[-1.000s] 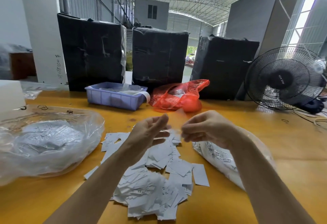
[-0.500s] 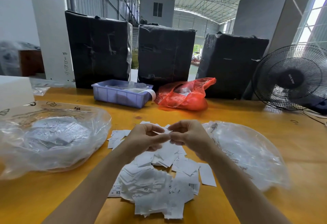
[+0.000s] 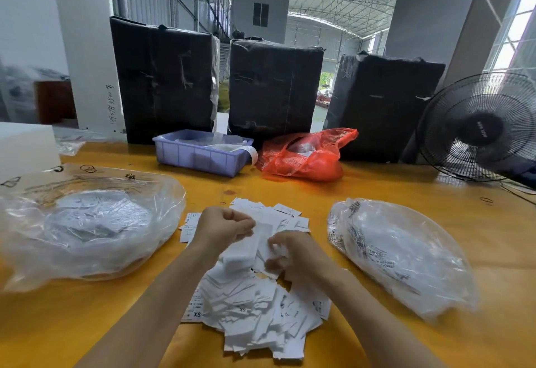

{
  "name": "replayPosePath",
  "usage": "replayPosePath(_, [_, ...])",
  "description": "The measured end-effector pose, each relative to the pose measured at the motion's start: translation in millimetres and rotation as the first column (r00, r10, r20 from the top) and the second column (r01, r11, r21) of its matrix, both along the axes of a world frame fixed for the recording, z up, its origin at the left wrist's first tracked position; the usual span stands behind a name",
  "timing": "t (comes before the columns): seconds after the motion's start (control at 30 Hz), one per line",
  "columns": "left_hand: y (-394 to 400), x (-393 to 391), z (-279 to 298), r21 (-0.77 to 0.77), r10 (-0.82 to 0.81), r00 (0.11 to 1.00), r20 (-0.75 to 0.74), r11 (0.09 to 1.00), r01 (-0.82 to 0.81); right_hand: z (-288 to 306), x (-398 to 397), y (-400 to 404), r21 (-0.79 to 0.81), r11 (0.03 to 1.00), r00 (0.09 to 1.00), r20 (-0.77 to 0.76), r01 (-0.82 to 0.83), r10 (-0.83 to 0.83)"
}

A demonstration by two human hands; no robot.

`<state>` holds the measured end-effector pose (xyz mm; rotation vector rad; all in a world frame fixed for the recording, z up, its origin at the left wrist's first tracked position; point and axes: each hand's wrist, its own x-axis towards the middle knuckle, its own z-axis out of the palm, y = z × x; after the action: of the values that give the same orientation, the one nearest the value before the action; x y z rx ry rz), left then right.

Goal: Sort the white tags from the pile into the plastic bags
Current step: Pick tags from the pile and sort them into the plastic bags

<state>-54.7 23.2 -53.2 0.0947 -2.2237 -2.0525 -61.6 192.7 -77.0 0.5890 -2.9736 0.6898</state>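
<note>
Your left hand [image 3: 224,227] grips a tag stack [image 3: 246,247]; your right hand [image 3: 290,251] pinches loose tags. Bags at nine [image 3: 87,222] and three o'clock [image 3: 400,254] look part-filled; a large pile [image 3: 255,309] remains.

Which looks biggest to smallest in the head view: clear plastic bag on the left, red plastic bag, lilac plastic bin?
1. Clear plastic bag on the left, though it lies nearer the camera.
2-3. Red plastic bag and lilac plastic bin look alike; unranked.

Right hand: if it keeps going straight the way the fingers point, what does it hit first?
The right hand has its curled fingers aimed down and left into the pile of tags, so loose tags come first, likely then the stack held by the left hand. Depth is unclear.
</note>
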Motion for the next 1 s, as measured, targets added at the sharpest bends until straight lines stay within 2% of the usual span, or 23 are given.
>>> replayPosePath(0.07, [1.7,0.3,1.5,0.035,-0.013,1.0,0.002,0.999,0.013,0.8,0.1,1.1,0.008,0.999,0.999,0.017,0.037,-0.037])
replayPosePath(0.17, [2.5,1.3,2.4,0.043,-0.011,1.0,0.0,0.999,0.011,-0.4,5.0,1.6,0.104,0.995,0.985,-0.171,0.002,0.016])
replayPosePath(0.23, [2.1,1.7,1.7,0.041,-0.003,1.0,-0.006,0.999,0.003,-0.9,5.1,2.6,0.112,0.993,0.968,-0.252,0.032,-0.003])
replayPosePath(0.3, [1.9,1.3,1.2,0.057,0.007,1.0,-0.021,0.998,-0.006,2.5,2.3,5.0,-0.053,0.995,0.969,-0.229,0.086,-0.096])
replayPosePath(0.33, [2.5,1.5,2.1,0.066,0.011,1.0,-0.027,0.998,-0.009,5.7,0.8,6.7,-0.219,0.969,0.975,-0.161,0.117,-0.154])
replayPosePath(0.37, [3.2,0.9,2.4,0.072,0.015,0.999,-0.031,0.997,-0.013,9.7,0.0,8.9,-0.425,0.893,0.981,-0.051,0.146,-0.185])
replayPosePath(0.4, [4.0,0.6,3.3,0.077,0.014,0.999,-0.029,0.997,-0.012,14.6,-0.2,10.7,-0.611,0.773,0.984,0.073,0.173,-0.162])
replayPosePath(0.43, [5.2,0.6,4.4,0.078,0.011,1.0,-0.025,0.997,-0.009,18.9,0.0,12.2,-0.729,0.651,0.976,0.193,0.21,-0.099])
replayPosePath(0.47, [6.1,1.4,6.1,0.073,0.004,1.0,-0.019,0.997,-0.003,23.1,1.1,13.5,-0.789,0.563,0.958,0.285,0.246,-0.02])
replayPosePath(0.53, [7.4,2.6,9.0,0.071,-0.024,1.0,-0.006,0.997,0.025,31.3,4.7,15.2,-0.821,0.5,0.928,0.363,0.277,0.082])
replayPosePath(0.67, [8.7,5.2,13.8,0.106,-0.086,0.996,0.022,0.991,0.083,44.4,8.5,17.2,-0.837,0.473,0.906,0.391,0.275,0.164])
replayPosePath(0.8, [8.7,7.3,15.6,0.151,-0.118,0.992,0.046,0.982,0.11,49.8,11.9,15.5,-0.859,0.44,0.931,0.345,0.261,0.12])
replayPosePath(0.9, [8.6,8.9,17.3,0.161,-0.147,0.988,0.055,0.977,0.137,54.3,13.1,15.5,-0.841,0.497,0.967,0.253,0.214,0.013])
replayPosePath(1.0, [11.5,11.2,20.1,0.188,-0.175,0.982,0.066,0.969,0.16,59.6,14.7,16.0,-0.819,0.539,0.974,0.226,0.196,-0.011])
